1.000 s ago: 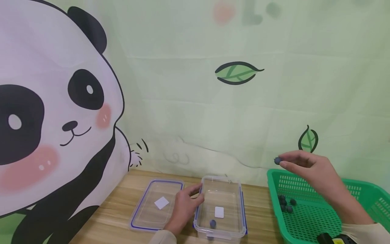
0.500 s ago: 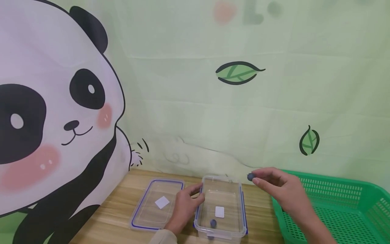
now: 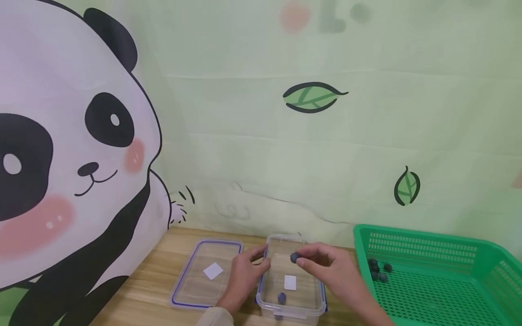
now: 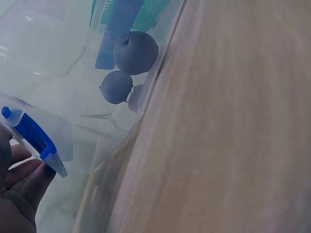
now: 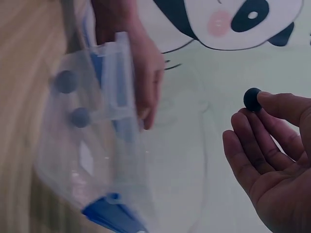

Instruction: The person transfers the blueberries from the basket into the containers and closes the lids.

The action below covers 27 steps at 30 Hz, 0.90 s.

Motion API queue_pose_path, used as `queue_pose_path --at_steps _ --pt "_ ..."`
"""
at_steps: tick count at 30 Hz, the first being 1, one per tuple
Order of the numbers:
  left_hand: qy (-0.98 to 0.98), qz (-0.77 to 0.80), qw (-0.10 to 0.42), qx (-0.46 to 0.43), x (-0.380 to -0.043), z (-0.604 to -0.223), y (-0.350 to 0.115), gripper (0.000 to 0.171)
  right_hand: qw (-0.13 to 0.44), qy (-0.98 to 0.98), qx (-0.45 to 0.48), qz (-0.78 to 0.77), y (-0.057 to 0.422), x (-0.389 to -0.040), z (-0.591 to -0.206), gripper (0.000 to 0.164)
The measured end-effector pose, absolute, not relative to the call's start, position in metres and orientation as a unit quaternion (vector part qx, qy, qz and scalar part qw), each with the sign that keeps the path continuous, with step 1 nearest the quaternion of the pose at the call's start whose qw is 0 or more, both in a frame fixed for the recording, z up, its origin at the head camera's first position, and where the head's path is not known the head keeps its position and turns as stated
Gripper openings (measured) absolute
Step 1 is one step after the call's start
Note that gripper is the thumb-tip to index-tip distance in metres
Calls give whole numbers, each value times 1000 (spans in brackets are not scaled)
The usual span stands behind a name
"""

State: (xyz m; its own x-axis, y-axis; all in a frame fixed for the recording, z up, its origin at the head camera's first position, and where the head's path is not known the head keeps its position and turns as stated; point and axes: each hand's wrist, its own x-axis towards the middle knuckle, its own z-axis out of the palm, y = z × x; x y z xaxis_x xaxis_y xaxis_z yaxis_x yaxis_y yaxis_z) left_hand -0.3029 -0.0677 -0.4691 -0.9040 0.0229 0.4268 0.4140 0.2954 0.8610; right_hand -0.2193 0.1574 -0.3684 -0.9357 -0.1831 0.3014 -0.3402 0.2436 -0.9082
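Note:
My right hand (image 3: 334,269) pinches a blueberry (image 3: 294,257) between thumb and fingertips above a clear plastic box (image 3: 291,310). In the right wrist view, the pinched blueberry (image 5: 251,99) is apart from the box wall. Inside the box, near its front end, lies another blueberry (image 3: 282,298). Two round shapes show through the wall in both wrist views; one may be a reflection. My left hand (image 3: 244,274) rests its thumb and fingers against the box's left side. Its fingers (image 4: 36,182) touch near a blue latch (image 4: 36,136) in the left wrist view.
A clear lid (image 3: 191,290) with a blue seal lies left of the box. To the right stands a green plastic basket (image 3: 432,242) with several blueberries (image 3: 375,270) in its left corner. Behind the wooden table (image 3: 142,290) hangs a panda-print cloth (image 3: 244,149).
My right hand has carried the blueberry left and down, from over the green basket to over the clear box. The left hand stays at the box's side.

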Motion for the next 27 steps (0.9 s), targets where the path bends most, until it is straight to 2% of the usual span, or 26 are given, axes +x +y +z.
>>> queue_pose_path --at_steps 13,27 --pt "-799 -565 162 -128 -304 -471 -69 43 27 -794 194 576 141 -234 -414 18" --pt "-802 -560 167 -124 -303 -468 -67 42 34 -822 197 534 134 -237 -427 12"
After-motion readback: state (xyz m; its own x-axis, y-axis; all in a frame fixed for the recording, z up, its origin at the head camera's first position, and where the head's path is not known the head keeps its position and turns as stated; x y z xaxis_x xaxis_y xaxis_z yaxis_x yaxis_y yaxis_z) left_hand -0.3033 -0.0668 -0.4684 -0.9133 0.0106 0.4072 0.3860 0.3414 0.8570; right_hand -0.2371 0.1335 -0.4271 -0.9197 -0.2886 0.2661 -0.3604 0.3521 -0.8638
